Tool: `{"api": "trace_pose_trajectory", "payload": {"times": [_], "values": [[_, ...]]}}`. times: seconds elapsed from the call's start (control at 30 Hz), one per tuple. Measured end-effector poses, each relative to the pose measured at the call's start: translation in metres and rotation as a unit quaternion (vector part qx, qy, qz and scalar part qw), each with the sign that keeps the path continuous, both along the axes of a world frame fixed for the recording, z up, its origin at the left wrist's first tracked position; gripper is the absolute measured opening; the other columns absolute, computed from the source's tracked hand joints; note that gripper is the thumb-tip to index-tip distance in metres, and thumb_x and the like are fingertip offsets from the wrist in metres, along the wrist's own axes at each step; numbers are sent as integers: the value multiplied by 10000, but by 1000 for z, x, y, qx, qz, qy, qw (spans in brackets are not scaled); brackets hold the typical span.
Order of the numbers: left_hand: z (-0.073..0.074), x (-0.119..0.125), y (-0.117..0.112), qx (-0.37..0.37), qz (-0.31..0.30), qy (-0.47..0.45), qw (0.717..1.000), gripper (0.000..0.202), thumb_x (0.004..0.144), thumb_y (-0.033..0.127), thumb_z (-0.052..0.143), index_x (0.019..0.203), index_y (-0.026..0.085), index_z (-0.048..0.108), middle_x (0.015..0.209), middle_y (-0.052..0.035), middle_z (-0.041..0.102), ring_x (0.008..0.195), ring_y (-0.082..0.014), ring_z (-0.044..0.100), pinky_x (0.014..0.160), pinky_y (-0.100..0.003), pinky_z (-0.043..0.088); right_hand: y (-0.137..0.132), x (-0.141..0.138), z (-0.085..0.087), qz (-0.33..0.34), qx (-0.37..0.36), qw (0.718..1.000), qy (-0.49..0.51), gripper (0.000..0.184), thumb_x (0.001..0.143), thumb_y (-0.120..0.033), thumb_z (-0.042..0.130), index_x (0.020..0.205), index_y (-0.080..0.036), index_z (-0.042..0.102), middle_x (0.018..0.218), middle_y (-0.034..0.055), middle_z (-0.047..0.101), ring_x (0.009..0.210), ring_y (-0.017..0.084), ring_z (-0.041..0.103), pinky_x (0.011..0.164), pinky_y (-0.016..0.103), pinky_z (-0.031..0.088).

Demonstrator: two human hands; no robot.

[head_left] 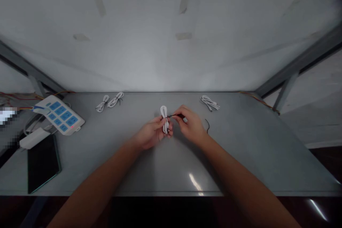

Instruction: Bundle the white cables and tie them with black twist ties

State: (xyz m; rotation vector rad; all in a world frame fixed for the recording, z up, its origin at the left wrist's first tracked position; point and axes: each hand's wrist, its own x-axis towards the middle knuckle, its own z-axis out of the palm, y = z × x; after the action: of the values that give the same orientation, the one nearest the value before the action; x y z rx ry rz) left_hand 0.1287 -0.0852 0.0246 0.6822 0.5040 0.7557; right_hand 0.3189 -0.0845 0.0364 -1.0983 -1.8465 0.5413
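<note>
Over the middle of the grey table, my left hand (153,133) is closed around a coiled white cable (164,112), which stands nearly upright in its fingers. A thin black twist tie (173,115) runs from the waist of that coil to the right. My right hand (191,124) pinches the tie's free end between thumb and fingers. Another black tie (207,126) lies on the table just right of my right hand. Behind it rests an untied-looking white cable bundle (210,103). Two white cable coils (102,103) with dark ties around them lie at the back left.
A white power strip (64,115) with blue sockets and a red light sits at the left. In front of it are a white adapter (37,139) and a dark tablet-like device (44,165). A pale wall (149,42) rises behind the grey table (253,149); metal frame bars flank it.
</note>
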Motion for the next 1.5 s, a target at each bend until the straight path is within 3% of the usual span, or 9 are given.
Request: {"api": "trace_pose_trajectory", "payload": {"times": [0.27,0.57,0.7,0.83,1.03,1.2,1.27,1.33,1.5], "values": [[17,-13,1,-104,-118,-115,981,199,890,267,693,798,161,552,618,48,371,493,-81,344,511,-223,344,3,10,1,-10,49,998,-28,129,952,-164,538,860,-223,606,826,22,600,748,177,561,691,299,439],[8,-16,6,-105,-128,-110,980,364,823,329,601,585,220,349,430,93,145,381,-81,104,418,-242,197,11,23,-2,-51,50,993,-91,131,917,-161,512,838,-212,604,836,50,616,748,194,564,694,318,427],[11,-29,12,-92,-55,-117,987,415,847,313,554,565,235,261,416,89,105,368,-94,100,406,-256,208,23,52,5,-127,-40,978,-159,101,868,-202,551,814,-206,637,849,72,663,752,208,581,697,332,436],[12,-36,22,-67,42,-103,991,356,922,254,480,602,220,329,449,79,182,364,-92,197,416,-237,260,27,101,21,-130,-251,927,-246,127,839,-250,611,786,-190,710,762,71,701,716,208,612,675,338,455],[-7,-21,26,-20,106,92,990,277,987,364,501,796,174,568,551,72,354,385,-63,285,406,-201,228,17,148,26,-133,-345,880,-297,113,655,-188,797,567,-219,732,513,41,615,514,219,545,589,409,444],[-12,-10,19,182,105,318,925,374,941,543,597,907,187,707,638,30,486,489,-94,395,464,-216,277,15,109,24,-159,-224,934,-228,186,895,-332,657,928,-202,786,866,102,752,717,248,647,707,432,503],[-11,-10,17,279,85,383,877,309,925,498,646,919,208,753,725,-10,602,630,-137,527,565,-230,376,14,77,20,-82,-182,970,-139,367,949,-381,613,1270,-227,701,1104,99,755,836,222,682,775,394,546],[-10,-10,16,338,78,406,845,240,914,440,674,966,230,778,850,-38,687,780,-182,604,670,-254,435,13,46,12,32,-178,982,-59,410,985,-410,572,1357,-258,657,1179,85,745,867,199,694,800,367,561],[-19,-12,18,311,92,383,865,274,953,413,617,1122,213,700,688,6,611,635,-169,560,644,-277,436,18,10,-15,174,-243,954,24,347,974,-376,581,1267,-286,744,924,16,778,674,152,652,656,288,528]]}}
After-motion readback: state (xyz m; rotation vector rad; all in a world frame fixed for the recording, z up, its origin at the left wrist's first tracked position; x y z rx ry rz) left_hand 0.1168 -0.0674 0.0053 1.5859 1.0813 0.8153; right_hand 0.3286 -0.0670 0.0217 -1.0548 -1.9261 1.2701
